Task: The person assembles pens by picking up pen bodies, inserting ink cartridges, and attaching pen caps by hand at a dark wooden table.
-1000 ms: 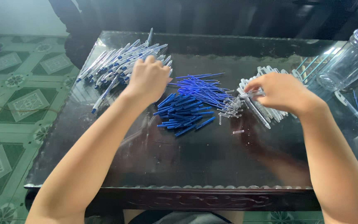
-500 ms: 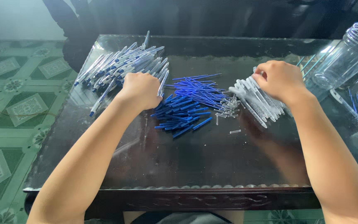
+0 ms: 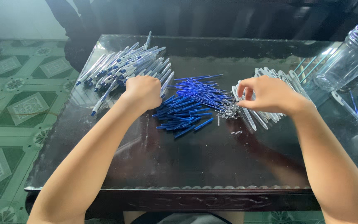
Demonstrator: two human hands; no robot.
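Note:
My left hand (image 3: 143, 91) rests knuckles up, fingers curled under, between a pile of clear pens with blue ends (image 3: 123, 66) and a heap of blue refills (image 3: 189, 103). What its fingers hold is hidden. My right hand (image 3: 268, 94) hovers with bent, spread fingers over a row of white pen barrels (image 3: 289, 81). Its thumb and fingertips sit at the edge of a small cluster of metal springs (image 3: 228, 110), and I see nothing gripped in it.
A dark glass-topped table (image 3: 187, 161) carries everything. A clear plastic jar (image 3: 349, 58) lies on its side at the far right, with a few loose pen parts (image 3: 355, 112) below it. One stray spring (image 3: 237, 132) lies apart. Green patterned floor (image 3: 17, 108) shows on the left.
My left hand slid from the pen pile towards me and right, to the edge of the refills. My right hand moved left from the white barrels towards the springs and spread its fingers.

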